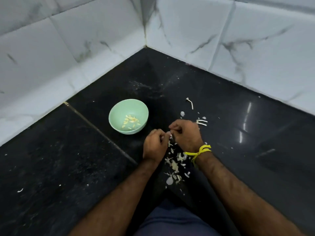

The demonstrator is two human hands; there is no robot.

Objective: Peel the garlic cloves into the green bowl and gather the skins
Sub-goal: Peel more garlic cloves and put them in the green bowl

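black counter: both hands pinch garlic.

A corner of a tiled room, seen from above: two walls of white, grey-veined marble-look tiles met at a vertical joint and ran down to a glossy black stone desk. A thin, pale seam crossed the dark surface diagonally from the left wall towards the viewer. Overhead light fell in bright streaks on the polished stone at right, while a dusting of fine pale specks marked the slab near the corner.
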